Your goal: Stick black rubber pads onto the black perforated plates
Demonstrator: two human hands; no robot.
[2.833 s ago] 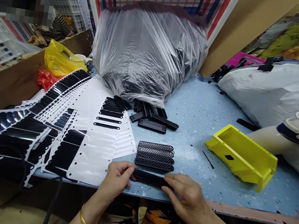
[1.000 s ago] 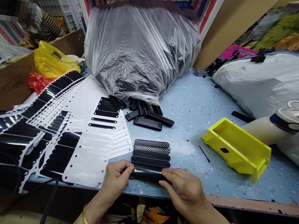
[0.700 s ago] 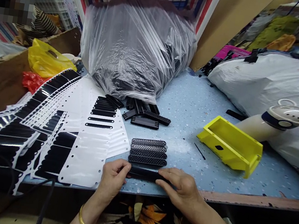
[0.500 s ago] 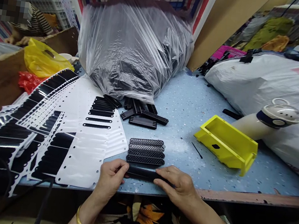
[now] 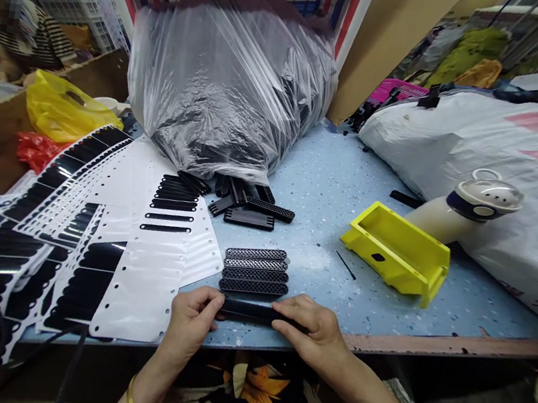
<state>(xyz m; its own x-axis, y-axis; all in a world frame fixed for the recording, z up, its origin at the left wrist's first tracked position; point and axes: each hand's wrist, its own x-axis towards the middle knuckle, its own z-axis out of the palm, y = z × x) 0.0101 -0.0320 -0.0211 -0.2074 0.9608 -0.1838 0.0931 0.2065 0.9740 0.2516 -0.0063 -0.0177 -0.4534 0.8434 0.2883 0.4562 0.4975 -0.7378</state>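
Note:
My left hand and my right hand grip the two ends of a glossy black strip, which lies at the table's front edge. Just beyond it lie several black mesh strips, side by side. A heap of black plastic parts spills out from under a clear plastic bag full of similar black pieces. White sheets with black shapes overlap at the left, close to my left hand. A gold bangle circles my left wrist, and a silver one my right.
The speckled blue tabletop has a wooden front edge. A yellow plastic tray and a white steamer head stand at the right, by a white sack. A person in a striped top sits at the far left.
The whole scene has slid left and the view has tilted slightly. Both hands stay on the black strip, with no clear change in their grip.

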